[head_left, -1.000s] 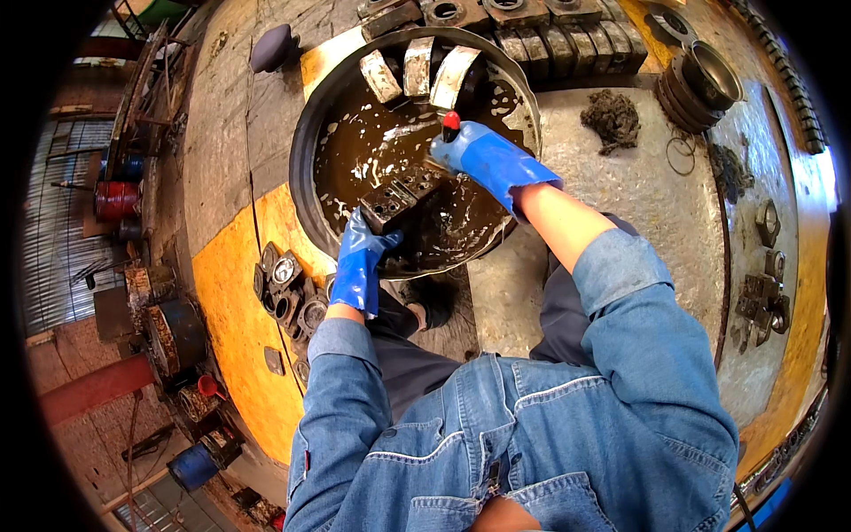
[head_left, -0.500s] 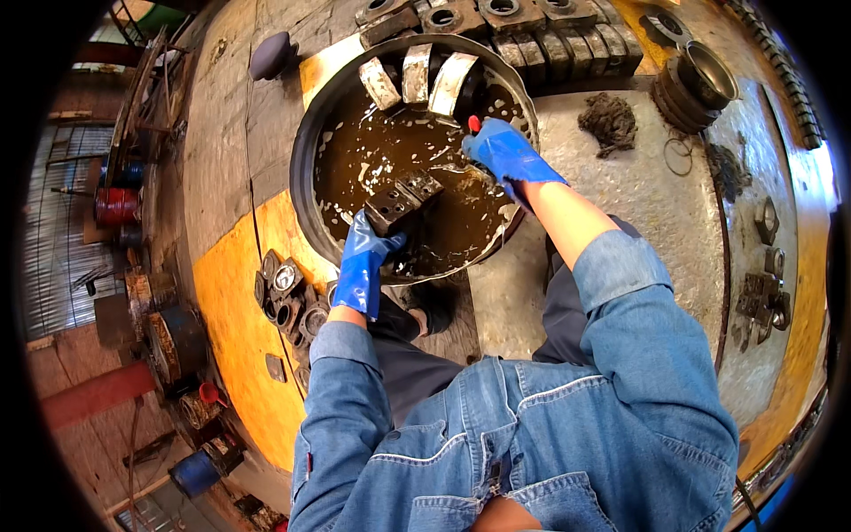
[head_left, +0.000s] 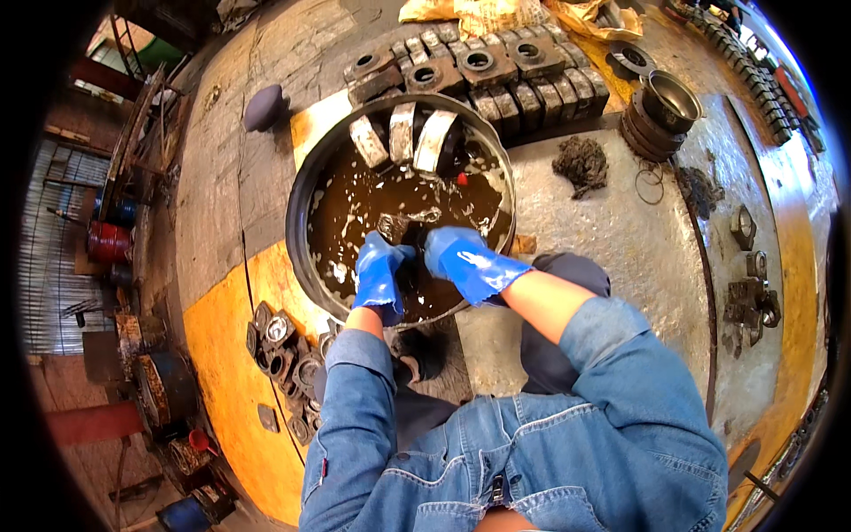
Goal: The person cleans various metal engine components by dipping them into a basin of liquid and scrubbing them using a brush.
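Observation:
A round dark metal tub (head_left: pixel 298 213) holds brown, murky liquid with pale foam. My left hand (head_left: pixel 379 269), in a blue rubber glove, grips a wet, dark metal block (head_left: pixel 390 227) low over the liquid. My right hand (head_left: pixel 463 259), gloved alike, is closed on the block's right side; its fingertips are partly hidden. A small red piece (head_left: pixel 462 179), perhaps a tool's handle, shows in the liquid beyond my right hand. Three curved metal pieces (head_left: pixel 401 133) lean against the tub's far wall.
Rows of metal blocks (head_left: pixel 532 102) stand beyond the tub. Stacked metal rings (head_left: pixel 656 115) and a dark clump of fibres (head_left: pixel 581 166) lie to the right. Small ring-shaped parts (head_left: pixel 284 355) are piled at the near left. A dark rounded object (head_left: pixel 265 108) sits at the far left.
My right hand has let go of the red piece, which now sits in the tub, and has come down to the block beside my left hand. The view has shifted forward.

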Available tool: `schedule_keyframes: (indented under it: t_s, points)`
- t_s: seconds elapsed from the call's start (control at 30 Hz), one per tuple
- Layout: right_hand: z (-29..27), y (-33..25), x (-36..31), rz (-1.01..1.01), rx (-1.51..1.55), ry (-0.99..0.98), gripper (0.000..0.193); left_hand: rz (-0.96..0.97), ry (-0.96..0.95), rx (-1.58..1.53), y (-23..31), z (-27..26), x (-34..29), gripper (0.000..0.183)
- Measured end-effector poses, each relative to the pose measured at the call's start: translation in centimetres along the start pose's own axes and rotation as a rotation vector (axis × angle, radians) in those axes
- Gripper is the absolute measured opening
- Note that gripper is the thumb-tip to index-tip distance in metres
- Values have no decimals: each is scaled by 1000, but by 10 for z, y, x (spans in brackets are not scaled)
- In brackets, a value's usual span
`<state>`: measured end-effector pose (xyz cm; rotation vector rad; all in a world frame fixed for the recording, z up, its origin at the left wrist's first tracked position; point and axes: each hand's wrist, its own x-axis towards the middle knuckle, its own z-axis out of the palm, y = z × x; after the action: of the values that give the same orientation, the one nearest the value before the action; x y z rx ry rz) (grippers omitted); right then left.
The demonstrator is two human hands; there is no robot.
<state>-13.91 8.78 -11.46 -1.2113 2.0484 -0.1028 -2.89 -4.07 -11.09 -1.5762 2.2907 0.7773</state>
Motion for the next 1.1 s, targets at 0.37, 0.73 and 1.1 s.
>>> schedule_keyframes:
  t_s: [0.37,0.73,1.1]
  points:
    - [90,17,43,-550,-7,239,14,669,-187,-187,-71,18,9,34]
    - [34,-6,-27,-433,906,-213,30,-19,-146,-359,-96,34,-8,83]
    - [19,18,-17,-590,743,158,33,409,-96,-809,-73,36,-14,62]
